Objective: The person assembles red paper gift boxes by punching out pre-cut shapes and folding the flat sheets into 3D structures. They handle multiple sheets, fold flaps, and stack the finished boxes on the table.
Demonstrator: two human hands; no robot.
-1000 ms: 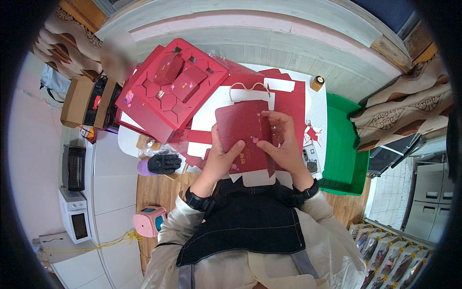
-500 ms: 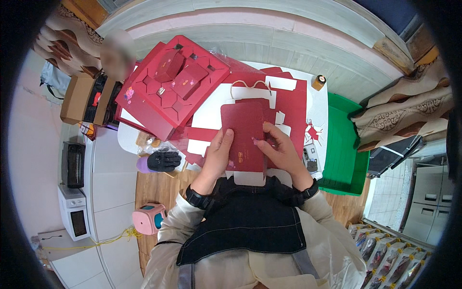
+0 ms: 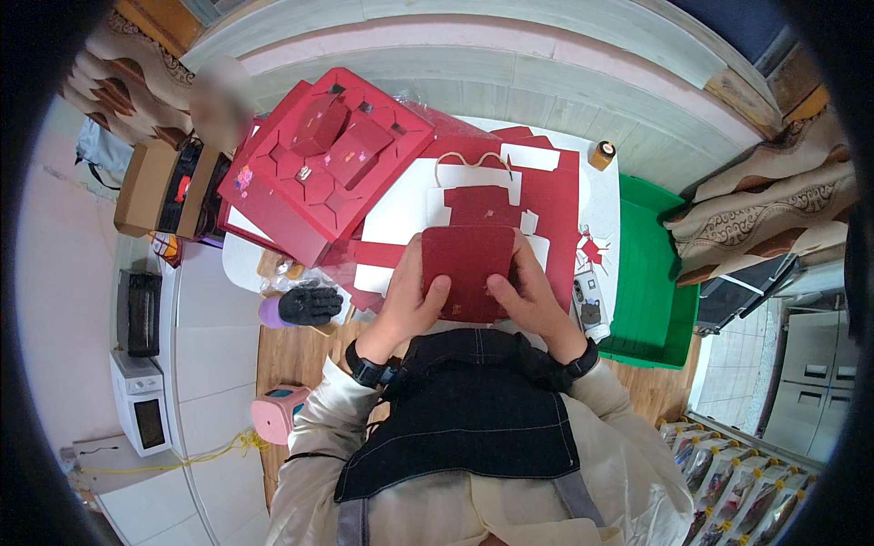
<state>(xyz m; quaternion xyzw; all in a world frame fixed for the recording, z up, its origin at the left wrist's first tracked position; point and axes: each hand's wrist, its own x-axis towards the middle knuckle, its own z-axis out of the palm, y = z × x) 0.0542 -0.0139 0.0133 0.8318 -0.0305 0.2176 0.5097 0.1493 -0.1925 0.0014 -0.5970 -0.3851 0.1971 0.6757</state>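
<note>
Between my two hands is a dark red folding carton (image 3: 467, 264), tilted so that its rounded upper edge faces the far side of the table. My left hand (image 3: 410, 289) grips its left side, thumb on the front face. On the right side my right hand (image 3: 534, 289) does the same, thumb across the front and fingers behind. The fingers behind the carton are mostly hidden. Just beyond it lie flat red carton blanks (image 3: 478, 202) with white flaps, some white side up.
A large red gift box insert (image 3: 364, 136) holding two small red boxes covers the table's far left. Black gloves (image 3: 309, 304) lie at the left edge. A small brown bottle (image 3: 603, 155), a phone-like device (image 3: 590, 300) and a green bin (image 3: 651, 273) are to the right.
The carton has tipped, so its long front now looks shorter and the white bottom flap is out of sight. My right hand has shifted from its front to its right side.
</note>
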